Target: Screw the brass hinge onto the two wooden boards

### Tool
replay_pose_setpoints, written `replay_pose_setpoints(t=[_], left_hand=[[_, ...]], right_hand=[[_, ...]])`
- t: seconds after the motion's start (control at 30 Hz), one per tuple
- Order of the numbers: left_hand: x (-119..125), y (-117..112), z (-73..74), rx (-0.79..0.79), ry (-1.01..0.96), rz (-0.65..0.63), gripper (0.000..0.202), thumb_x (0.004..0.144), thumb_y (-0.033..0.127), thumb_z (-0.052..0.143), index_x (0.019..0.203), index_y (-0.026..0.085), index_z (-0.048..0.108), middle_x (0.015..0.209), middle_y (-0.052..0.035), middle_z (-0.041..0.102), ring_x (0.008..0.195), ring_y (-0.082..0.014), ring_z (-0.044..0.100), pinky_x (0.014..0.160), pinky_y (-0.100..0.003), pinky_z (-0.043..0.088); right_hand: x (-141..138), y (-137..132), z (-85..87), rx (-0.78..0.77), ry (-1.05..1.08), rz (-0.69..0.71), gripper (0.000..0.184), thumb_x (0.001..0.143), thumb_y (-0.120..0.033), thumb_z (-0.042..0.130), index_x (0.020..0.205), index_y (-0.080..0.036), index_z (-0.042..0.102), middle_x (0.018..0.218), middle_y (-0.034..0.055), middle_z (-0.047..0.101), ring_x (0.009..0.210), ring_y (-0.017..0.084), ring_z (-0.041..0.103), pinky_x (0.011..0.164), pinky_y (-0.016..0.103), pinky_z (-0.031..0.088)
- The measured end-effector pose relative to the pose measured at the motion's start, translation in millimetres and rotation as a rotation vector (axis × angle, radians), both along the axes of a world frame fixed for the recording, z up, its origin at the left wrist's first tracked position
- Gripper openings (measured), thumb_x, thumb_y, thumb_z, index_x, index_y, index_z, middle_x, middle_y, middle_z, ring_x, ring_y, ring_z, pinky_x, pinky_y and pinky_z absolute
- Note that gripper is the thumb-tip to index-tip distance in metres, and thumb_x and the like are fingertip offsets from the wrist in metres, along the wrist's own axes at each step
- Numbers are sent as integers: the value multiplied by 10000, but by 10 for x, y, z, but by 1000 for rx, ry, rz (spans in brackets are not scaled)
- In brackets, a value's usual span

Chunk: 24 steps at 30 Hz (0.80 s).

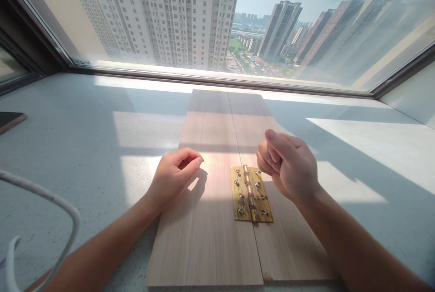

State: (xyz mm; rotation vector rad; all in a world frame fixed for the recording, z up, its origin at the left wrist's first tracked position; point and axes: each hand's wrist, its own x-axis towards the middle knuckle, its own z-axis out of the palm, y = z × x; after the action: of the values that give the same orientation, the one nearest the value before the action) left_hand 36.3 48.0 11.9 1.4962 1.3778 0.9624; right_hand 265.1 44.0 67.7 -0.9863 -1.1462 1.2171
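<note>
A brass hinge point(250, 196) lies unfolded across the seam between a left wooden board point(207, 237) and a right wooden board point(288, 242). Several silver screws point(264, 213) sit in its holes, their heads standing up at slight tilts. Above the left board, my left hand point(176, 174) is closed in a pinch, thumb against forefinger; whatever is between them is too small to make out. My right hand point(292, 163) is curled into a fist over the right board, just beyond the hinge's upper right corner. A small dark spot shows within that fist, but its contents are hidden.
The boards rest on a pale speckled sill point(84, 147) below a large window point(217, 20). At the lower left, a white cable point(64, 206) loops near my left forearm. A dark flat object point(12, 120) with a brown edge lies at the far left.
</note>
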Motion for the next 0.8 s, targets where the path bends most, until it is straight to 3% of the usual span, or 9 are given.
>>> replay_pose_setpoints(t=[0.1, 0.17, 0.23, 0.33, 0.43, 0.5, 0.57, 0.67, 0.8], left_hand=[[-3, 5, 3, 7, 9, -4, 194, 846, 317, 588, 737, 175, 662, 654, 12, 609, 605, -115, 513, 571, -247, 385], [-6, 6, -1, 12, 14, -6, 198, 848, 315, 586, 732, 173, 659, 653, 11, 608, 608, -116, 513, 573, -247, 385], [-8, 5, -10, 19, 10, -4, 197, 850, 312, 586, 730, 173, 658, 652, 12, 607, 611, -115, 514, 574, -246, 387], [-6, 2, -22, 31, -8, -4, 193, 846, 309, 589, 724, 174, 654, 643, 16, 601, 605, -113, 511, 566, -243, 385], [0, 4, -24, 25, -13, -4, 186, 839, 299, 590, 715, 175, 650, 632, 21, 594, 596, -109, 505, 558, -237, 381], [4, 9, -21, 24, -10, -1, 181, 836, 295, 589, 715, 175, 652, 629, 23, 593, 592, -106, 503, 554, -234, 379], [6, 13, -17, 30, -13, -4, 183, 835, 293, 586, 711, 175, 651, 626, 24, 593, 587, -103, 502, 550, -231, 376], [5, 14, -10, 28, -24, -8, 185, 834, 291, 584, 704, 175, 647, 626, 25, 592, 585, -102, 500, 544, -229, 371], [1, 7, -6, 17, -32, -5, 184, 832, 298, 588, 708, 175, 647, 627, 23, 589, 587, -104, 495, 544, -231, 372]], right_hand=[[147, 58, -4, -46, 11, 329, 590, 841, -556, 627, 460, -213, 334, 384, -84, 232, 345, 58, 169, 370, 255, 132], [213, 90, 11, -26, -52, 330, 570, 857, -597, 567, 481, -225, 355, 382, -81, 245, 340, 73, 202, 369, 260, 193], [226, 97, 68, 57, -313, 196, 502, 884, -575, 527, 529, -230, 441, 439, -42, 396, 400, 108, 367, 429, 279, 307], [207, 59, 234, 117, -1014, -96, 434, 932, -530, 418, 639, -231, 533, 599, 22, 568, 573, 174, 511, 535, 316, 356], [235, -13, 405, -132, -1535, -219, 567, 944, -611, 246, 580, -237, 465, 518, 28, 522, 506, 193, 458, 502, 326, 305], [277, -63, 462, -222, -1654, -170, 595, 921, -658, 267, 536, -232, 422, 489, 34, 509, 495, 196, 464, 498, 323, 299], [309, -99, 471, -191, -1692, -97, 546, 900, -649, 357, 557, -234, 444, 492, 32, 519, 500, 195, 477, 502, 317, 289], [318, -103, 451, -62, -1755, 35, 419, 891, -551, 449, 617, -235, 463, 494, 15, 510, 479, 172, 443, 498, 304, 241], [325, -22, 468, 186, -1873, 259, 354, 893, -394, 455, 603, -230, 332, 441, -31, 357, 444, 125, 294, 504, 303, 160]])
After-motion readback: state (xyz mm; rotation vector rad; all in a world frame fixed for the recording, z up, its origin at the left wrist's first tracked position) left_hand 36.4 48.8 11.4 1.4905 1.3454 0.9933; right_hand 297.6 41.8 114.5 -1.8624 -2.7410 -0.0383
